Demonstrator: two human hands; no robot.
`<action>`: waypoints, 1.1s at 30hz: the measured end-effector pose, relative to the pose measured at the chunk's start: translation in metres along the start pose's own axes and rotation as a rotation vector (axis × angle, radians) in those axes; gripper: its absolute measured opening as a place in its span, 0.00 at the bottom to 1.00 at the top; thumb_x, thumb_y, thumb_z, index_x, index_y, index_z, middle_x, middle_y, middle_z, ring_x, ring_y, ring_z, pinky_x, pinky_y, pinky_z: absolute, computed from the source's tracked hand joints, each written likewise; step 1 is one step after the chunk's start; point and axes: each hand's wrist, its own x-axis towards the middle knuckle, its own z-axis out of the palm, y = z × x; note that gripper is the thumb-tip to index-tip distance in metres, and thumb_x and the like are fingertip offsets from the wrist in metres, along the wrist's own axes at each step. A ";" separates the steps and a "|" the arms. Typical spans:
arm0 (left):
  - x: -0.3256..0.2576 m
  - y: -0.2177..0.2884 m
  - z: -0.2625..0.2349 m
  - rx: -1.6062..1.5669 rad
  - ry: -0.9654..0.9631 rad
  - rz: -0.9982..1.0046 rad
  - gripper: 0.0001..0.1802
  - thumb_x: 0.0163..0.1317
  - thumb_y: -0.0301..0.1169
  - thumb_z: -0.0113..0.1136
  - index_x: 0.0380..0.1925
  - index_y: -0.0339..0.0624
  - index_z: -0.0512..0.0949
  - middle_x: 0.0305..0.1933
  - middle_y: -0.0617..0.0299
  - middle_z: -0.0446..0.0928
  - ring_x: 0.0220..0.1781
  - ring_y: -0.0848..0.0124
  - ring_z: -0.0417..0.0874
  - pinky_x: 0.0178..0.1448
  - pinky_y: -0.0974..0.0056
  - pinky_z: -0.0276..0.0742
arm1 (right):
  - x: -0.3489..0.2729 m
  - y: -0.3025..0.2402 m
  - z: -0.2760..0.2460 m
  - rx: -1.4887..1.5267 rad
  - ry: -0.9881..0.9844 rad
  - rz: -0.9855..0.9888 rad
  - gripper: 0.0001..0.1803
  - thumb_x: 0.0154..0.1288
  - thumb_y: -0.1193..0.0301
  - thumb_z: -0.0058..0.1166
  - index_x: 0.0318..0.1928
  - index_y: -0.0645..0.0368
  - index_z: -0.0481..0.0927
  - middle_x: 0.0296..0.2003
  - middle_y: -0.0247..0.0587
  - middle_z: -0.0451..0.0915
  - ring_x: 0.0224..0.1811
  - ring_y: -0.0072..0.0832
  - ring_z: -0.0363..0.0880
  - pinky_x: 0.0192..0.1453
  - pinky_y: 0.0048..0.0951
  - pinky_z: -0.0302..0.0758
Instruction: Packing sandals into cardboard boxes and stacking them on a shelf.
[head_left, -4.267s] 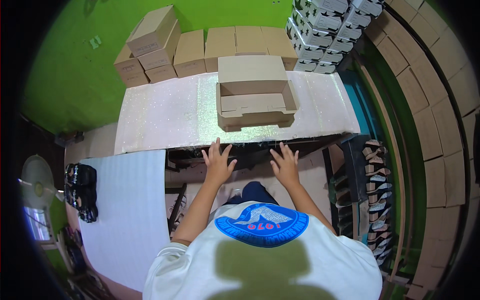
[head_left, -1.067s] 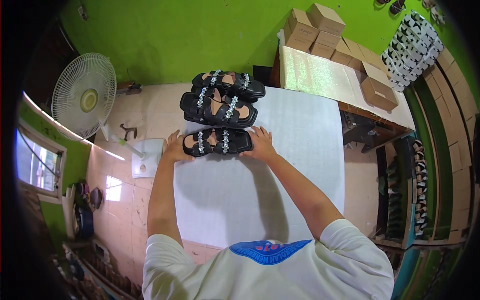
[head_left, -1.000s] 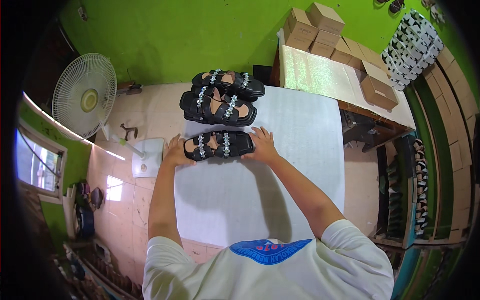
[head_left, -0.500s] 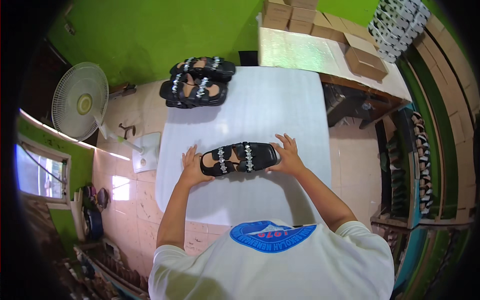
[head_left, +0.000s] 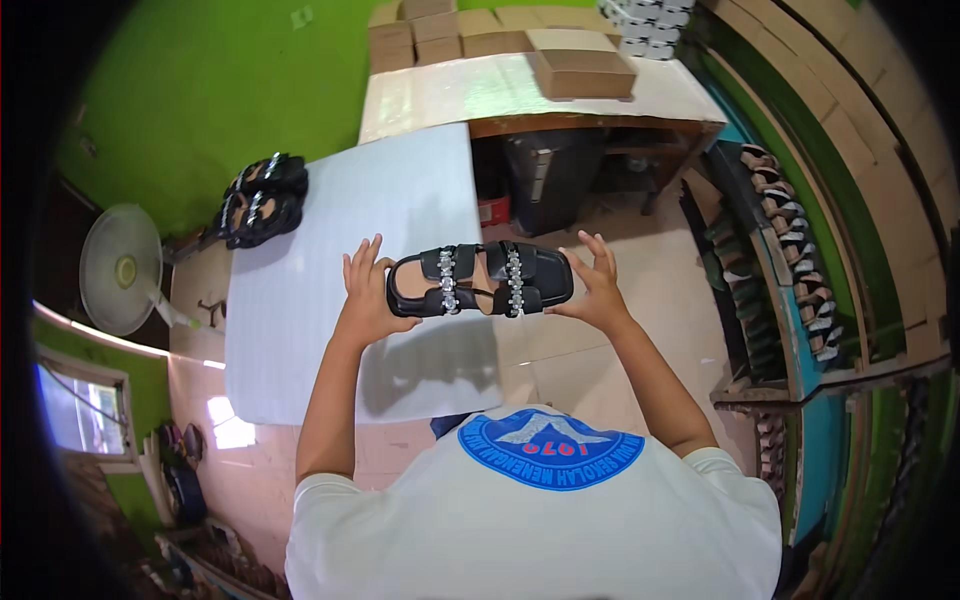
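Holding one piece of black strapped footwear (head_left: 500, 262) between two bare hands, raised and level across. Left hand (head_left: 368, 295) grips its rounded end, thumb along the near side; right hand (head_left: 595, 290) grips the opposite end in the same manner. Fingers of both point away from the body, partly spread. Whether the piece is a single sandal or two interlocked, cannot tell; two jewelled bands counted across it, tan insole showing.

Below the left hand: one white-covered table (head_left: 300, 340), a shadow on it. The footwear spans the table's right edge, its right end over tiled floor (head_left: 600, 350). Beyond the left hand and further left, on the table's far corner: one black sandal pile (head_left: 265, 205), at least two in it, exact number hidden. Left of that hand, well apart: one fan (head_left: 125, 270), one window (head_left: 85, 405).

Beyond both hands: a second table (head_left: 450, 95), pale-topped. On it one open box (head_left: 585, 75), brown, directly ahead of the right hand; at least five brown boxes (head_left: 390, 45) left of it; several white boxes (head_left: 645, 30) right of it, uncounted. Right of the right hand, well apart: one shoe rack (head_left: 800, 250), many shoes, too crowded to count.
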 end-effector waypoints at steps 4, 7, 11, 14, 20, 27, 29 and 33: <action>0.038 0.057 0.020 -0.014 0.025 0.072 0.45 0.20 0.42 0.75 0.44 0.39 0.66 0.67 0.45 0.50 0.70 0.46 0.46 0.69 0.40 0.34 | -0.015 0.034 -0.062 -0.115 0.040 0.035 0.50 0.21 0.52 0.75 0.54 0.45 0.71 0.64 0.41 0.52 0.67 0.52 0.44 0.67 0.52 0.50; 0.066 0.087 0.037 -0.027 0.041 0.137 0.45 0.20 0.42 0.75 0.44 0.39 0.66 0.67 0.46 0.50 0.69 0.46 0.47 0.69 0.40 0.34 | -0.024 0.060 -0.093 -0.167 0.073 0.062 0.50 0.21 0.52 0.74 0.54 0.45 0.72 0.64 0.40 0.52 0.67 0.52 0.44 0.67 0.52 0.50; 0.100 0.115 0.060 -0.067 0.062 0.187 0.45 0.20 0.41 0.75 0.44 0.39 0.66 0.67 0.46 0.50 0.69 0.47 0.47 0.69 0.40 0.34 | -0.026 0.092 -0.120 -0.191 0.110 0.085 0.49 0.20 0.51 0.75 0.53 0.45 0.73 0.64 0.40 0.51 0.67 0.52 0.43 0.67 0.52 0.50; 0.131 0.131 0.077 -0.085 0.051 0.194 0.45 0.18 0.41 0.75 0.43 0.38 0.66 0.68 0.46 0.50 0.70 0.48 0.47 0.69 0.42 0.34 | -0.018 0.116 -0.136 -0.227 0.078 0.143 0.49 0.20 0.51 0.74 0.53 0.46 0.73 0.64 0.40 0.52 0.67 0.51 0.43 0.67 0.52 0.49; 0.193 0.144 0.100 -0.115 0.083 0.208 0.45 0.18 0.41 0.75 0.44 0.39 0.67 0.67 0.46 0.51 0.70 0.49 0.48 0.70 0.43 0.34 | 0.027 0.176 -0.154 -0.230 0.093 0.077 0.49 0.21 0.50 0.74 0.54 0.46 0.73 0.64 0.41 0.52 0.68 0.51 0.43 0.68 0.52 0.46; 0.281 0.141 0.124 -0.124 0.058 0.164 0.47 0.18 0.42 0.75 0.45 0.39 0.66 0.67 0.46 0.50 0.70 0.49 0.47 0.70 0.43 0.34 | 0.101 0.238 -0.163 -0.250 0.025 0.118 0.50 0.22 0.48 0.73 0.55 0.44 0.73 0.64 0.42 0.53 0.68 0.51 0.44 0.68 0.54 0.41; 0.307 0.137 0.129 -0.122 0.055 0.172 0.48 0.18 0.42 0.76 0.46 0.39 0.65 0.67 0.46 0.50 0.70 0.49 0.46 0.70 0.43 0.34 | 0.121 0.253 -0.167 -0.260 0.021 0.121 0.49 0.22 0.48 0.73 0.54 0.43 0.73 0.64 0.42 0.53 0.68 0.51 0.45 0.68 0.54 0.41; 0.352 0.136 0.137 -0.118 0.024 0.170 0.47 0.20 0.43 0.76 0.46 0.39 0.65 0.67 0.46 0.50 0.70 0.50 0.46 0.70 0.43 0.34 | 0.152 0.289 -0.170 -0.250 0.036 0.113 0.49 0.22 0.49 0.73 0.55 0.43 0.73 0.64 0.43 0.53 0.67 0.52 0.46 0.68 0.54 0.43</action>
